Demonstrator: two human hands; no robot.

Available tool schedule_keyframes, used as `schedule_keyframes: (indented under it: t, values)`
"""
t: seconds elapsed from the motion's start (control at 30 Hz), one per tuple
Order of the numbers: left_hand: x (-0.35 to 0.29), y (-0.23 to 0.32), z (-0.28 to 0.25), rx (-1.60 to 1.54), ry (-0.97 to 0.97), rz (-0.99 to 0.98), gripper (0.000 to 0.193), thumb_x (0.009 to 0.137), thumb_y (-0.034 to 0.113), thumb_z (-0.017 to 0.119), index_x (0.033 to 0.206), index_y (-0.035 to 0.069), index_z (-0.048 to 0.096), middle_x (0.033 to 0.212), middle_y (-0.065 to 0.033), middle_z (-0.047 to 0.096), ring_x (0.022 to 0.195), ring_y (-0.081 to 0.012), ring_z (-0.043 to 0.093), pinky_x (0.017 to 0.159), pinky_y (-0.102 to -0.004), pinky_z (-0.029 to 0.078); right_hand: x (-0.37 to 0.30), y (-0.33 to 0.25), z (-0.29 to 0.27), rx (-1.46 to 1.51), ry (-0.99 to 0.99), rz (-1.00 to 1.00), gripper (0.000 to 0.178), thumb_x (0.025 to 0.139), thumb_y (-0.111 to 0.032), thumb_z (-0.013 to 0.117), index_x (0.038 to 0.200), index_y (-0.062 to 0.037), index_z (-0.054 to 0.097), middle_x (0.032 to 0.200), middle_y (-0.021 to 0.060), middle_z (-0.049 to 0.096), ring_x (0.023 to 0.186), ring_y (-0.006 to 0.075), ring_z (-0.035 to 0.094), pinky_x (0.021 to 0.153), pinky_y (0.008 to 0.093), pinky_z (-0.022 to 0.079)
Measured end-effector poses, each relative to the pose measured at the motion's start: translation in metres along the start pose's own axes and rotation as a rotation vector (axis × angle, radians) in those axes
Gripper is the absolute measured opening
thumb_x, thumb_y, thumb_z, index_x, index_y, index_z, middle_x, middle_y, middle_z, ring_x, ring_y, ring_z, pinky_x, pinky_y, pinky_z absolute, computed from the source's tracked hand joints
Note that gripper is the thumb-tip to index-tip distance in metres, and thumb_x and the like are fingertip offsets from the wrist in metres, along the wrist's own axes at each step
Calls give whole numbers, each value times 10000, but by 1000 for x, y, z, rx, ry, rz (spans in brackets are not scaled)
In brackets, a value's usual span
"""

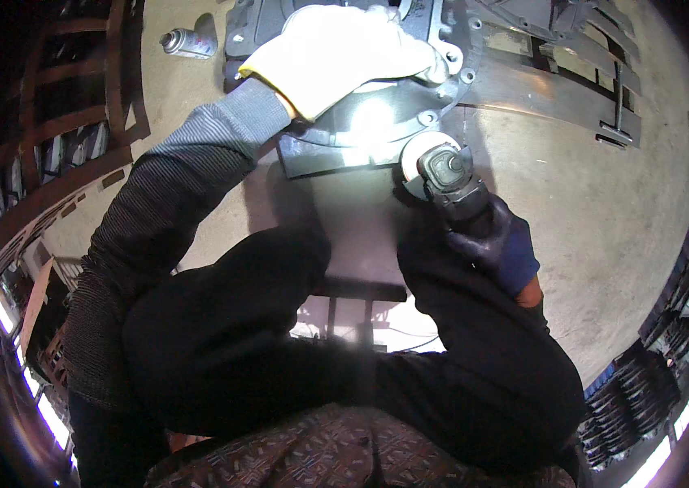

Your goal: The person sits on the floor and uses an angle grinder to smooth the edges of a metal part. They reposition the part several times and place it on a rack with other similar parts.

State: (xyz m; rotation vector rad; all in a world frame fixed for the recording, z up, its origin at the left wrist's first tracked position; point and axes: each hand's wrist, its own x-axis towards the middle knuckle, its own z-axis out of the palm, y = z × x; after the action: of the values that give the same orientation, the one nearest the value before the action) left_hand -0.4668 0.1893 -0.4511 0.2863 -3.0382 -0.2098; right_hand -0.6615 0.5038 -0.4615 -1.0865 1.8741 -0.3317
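My left hand [336, 53], in a white glove with a yellow cuff edge, reaches across a grey cast metal housing [344, 130]. Its fingertips close on the flange near a bolt hole at the right; glare washes out much of the glove. In a dark blue glove, my right hand [503, 248] is wrapped round the body of an angle grinder [452, 180]. The grinder's pale round disc [422, 159] is beside the housing's near right edge; I cannot tell whether they touch. Bright light falls on the near part of the housing.
A spray can [190, 43] lies on the concrete floor at the far left. Other metal castings [560, 24] and a flat metal piece [540, 98] are at the far right. A rusty-brown rack [76, 73] stands left. Stacked dark parts [637, 398] line the right.
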Motion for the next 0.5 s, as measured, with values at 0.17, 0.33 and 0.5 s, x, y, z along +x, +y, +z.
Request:
schedule_keyframes:
  t: [0.17, 0.33, 0.5]
  values:
    - [-2, -3, 14, 0, -114, -176, 336, 1060, 474, 558, 1316, 340, 730, 1192, -148, 728, 1063, -302, 723, 947, -400, 569, -2, 8, 3, -2, 36, -11, 858, 777, -501, 905, 1449, -64, 599, 1237, 224, 744, 1129, 419, 728, 962, 468, 599]
    - [-14, -24, 18, 10, -42, 13, 404, 1047, 550, 556, 1332, 324, 731, 1181, -185, 732, 1061, -330, 724, 975, -446, 556, -2, 8, 3, 29, 32, -34, 865, 778, -518, 896, 1465, -91, 591, 1241, 212, 745, 1138, 417, 722, 983, 468, 592]
    - [-13, -26, 29, 36, -48, -6, 410, 1018, 530, 596, 1346, 321, 726, 1169, -177, 736, 1048, -329, 726, 960, -451, 555, 5, 0, 5, -7, -52, -48, 849, 783, -537, 879, 1474, -139, 586, 1241, 203, 746, 1140, 413, 720, 984, 469, 590]
